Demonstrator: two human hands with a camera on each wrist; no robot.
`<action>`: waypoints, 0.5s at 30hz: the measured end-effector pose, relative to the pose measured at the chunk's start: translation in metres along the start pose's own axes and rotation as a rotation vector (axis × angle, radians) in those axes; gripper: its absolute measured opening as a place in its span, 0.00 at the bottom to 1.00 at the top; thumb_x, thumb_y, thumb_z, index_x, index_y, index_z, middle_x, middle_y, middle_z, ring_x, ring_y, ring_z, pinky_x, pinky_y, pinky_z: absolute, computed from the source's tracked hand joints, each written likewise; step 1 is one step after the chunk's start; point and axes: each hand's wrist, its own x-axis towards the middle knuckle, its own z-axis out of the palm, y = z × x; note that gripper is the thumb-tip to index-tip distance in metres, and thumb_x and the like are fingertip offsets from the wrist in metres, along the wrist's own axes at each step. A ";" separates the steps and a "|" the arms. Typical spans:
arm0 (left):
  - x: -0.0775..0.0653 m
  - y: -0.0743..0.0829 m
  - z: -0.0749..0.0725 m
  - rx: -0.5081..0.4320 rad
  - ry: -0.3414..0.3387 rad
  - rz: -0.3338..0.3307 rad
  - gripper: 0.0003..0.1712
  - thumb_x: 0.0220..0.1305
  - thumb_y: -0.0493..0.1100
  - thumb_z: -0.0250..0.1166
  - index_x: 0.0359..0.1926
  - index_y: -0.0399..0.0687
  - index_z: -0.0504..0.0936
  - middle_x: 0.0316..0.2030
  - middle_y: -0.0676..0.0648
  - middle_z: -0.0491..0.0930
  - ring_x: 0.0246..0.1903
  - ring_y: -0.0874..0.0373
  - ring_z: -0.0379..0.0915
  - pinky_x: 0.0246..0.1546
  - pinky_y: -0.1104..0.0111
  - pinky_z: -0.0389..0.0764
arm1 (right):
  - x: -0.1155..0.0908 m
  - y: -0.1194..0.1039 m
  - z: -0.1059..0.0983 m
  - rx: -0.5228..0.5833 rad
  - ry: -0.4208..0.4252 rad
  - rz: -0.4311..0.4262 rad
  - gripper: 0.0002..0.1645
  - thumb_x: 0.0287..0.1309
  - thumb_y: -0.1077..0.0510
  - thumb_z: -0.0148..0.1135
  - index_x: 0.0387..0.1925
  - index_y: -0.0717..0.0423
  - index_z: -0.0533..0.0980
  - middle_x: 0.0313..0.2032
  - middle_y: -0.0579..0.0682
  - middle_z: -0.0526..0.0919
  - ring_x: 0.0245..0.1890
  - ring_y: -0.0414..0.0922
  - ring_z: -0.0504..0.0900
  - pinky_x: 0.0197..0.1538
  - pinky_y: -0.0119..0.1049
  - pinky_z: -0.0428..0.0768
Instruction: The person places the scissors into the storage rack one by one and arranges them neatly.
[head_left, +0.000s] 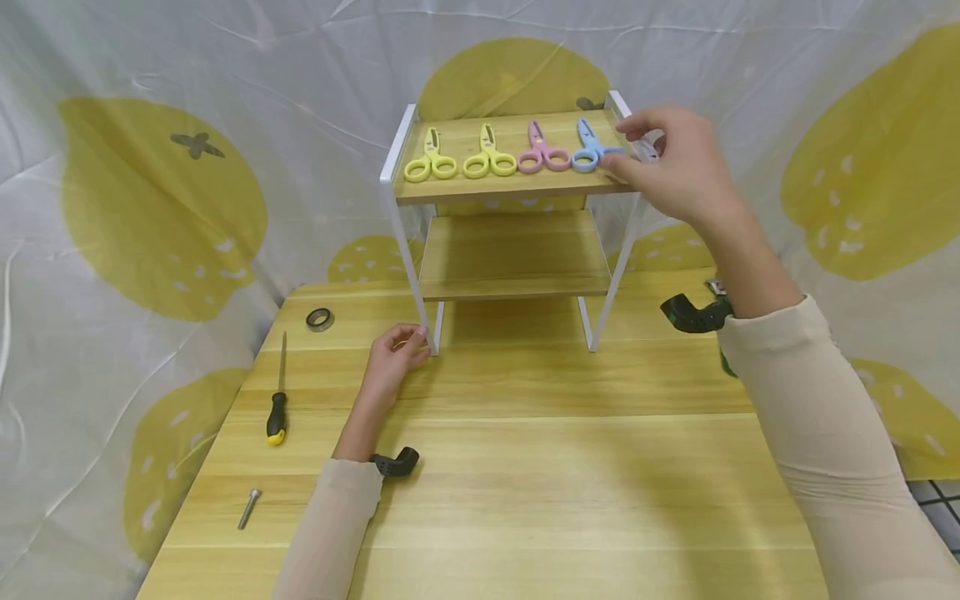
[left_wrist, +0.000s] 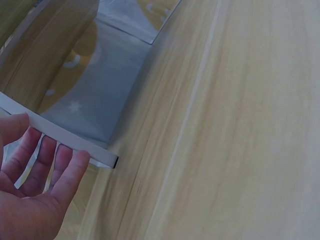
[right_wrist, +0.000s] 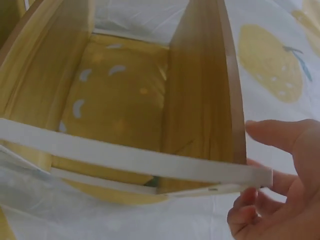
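A small two-tier shelf with wooden boards (head_left: pixel 517 187) and a white metal frame (head_left: pixel 403 250) stands at the table's back. My left hand (head_left: pixel 395 358) pinches the foot of its front left leg (left_wrist: pixel 70 139), thumb on one side and fingertips on the other. On the top board lie two yellow pairs of scissors (head_left: pixel 489 158), a pink pair (head_left: pixel 537 142) and a blue pair (head_left: pixel 587 137) in a row. Over the board's right end, my right hand (head_left: pixel 678 162) has thumb and index finger spread; the thumb overlaps the blue handle. Remaining fingers curl outside the frame corner (right_wrist: pixel 260 177).
A black-ringed roll or bearing (head_left: pixel 319 319), a screwdriver (head_left: pixel 277 408) and a bolt (head_left: pixel 249 508) lie along the table's left side. A lemon-print curtain (head_left: pixel 300 50) hangs behind the shelf. A partly hidden green object (head_left: pixel 727 363) is by my right wrist.
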 end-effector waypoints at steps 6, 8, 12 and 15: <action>-0.005 0.004 -0.001 0.078 -0.010 0.006 0.34 0.74 0.58 0.63 0.63 0.33 0.74 0.65 0.35 0.73 0.64 0.39 0.76 0.65 0.58 0.83 | -0.028 0.020 -0.007 0.149 0.126 -0.008 0.31 0.64 0.43 0.68 0.66 0.48 0.76 0.55 0.39 0.73 0.39 0.35 0.70 0.38 0.28 0.72; -0.007 0.007 -0.001 0.140 0.001 0.021 0.33 0.74 0.60 0.63 0.63 0.36 0.75 0.64 0.36 0.75 0.62 0.40 0.78 0.66 0.55 0.83 | -0.040 0.029 -0.008 0.171 0.150 -0.021 0.29 0.66 0.45 0.68 0.65 0.49 0.76 0.55 0.37 0.74 0.40 0.35 0.71 0.42 0.26 0.71; -0.013 0.015 -0.002 0.307 0.053 0.066 0.28 0.73 0.62 0.63 0.61 0.47 0.79 0.61 0.43 0.80 0.61 0.44 0.79 0.65 0.49 0.83 | -0.064 0.046 -0.004 0.146 0.147 -0.043 0.28 0.69 0.46 0.65 0.65 0.52 0.76 0.55 0.43 0.78 0.43 0.34 0.73 0.43 0.23 0.72; -0.016 0.020 -0.004 0.428 0.087 0.116 0.29 0.72 0.64 0.63 0.61 0.50 0.79 0.59 0.46 0.82 0.61 0.46 0.78 0.65 0.49 0.83 | -0.080 0.060 0.004 0.112 0.104 -0.062 0.29 0.70 0.47 0.64 0.67 0.54 0.74 0.61 0.52 0.78 0.48 0.38 0.76 0.44 0.22 0.73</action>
